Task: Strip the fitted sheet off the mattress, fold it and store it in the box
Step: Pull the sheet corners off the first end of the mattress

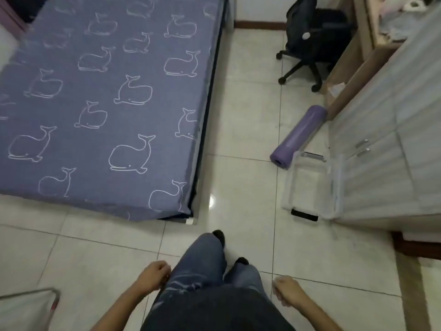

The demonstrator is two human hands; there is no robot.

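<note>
At the bottom of the frame, both hands hang loosely curled and empty: left hand (156,274) beside the thigh, right hand (285,291) over floor tiles.

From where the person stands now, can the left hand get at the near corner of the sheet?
Probably yes, after bending down. The left hand hangs empty beside the leg, and only bare floor lies between it and the near corner of the sheet. Nothing covers that corner.
</note>
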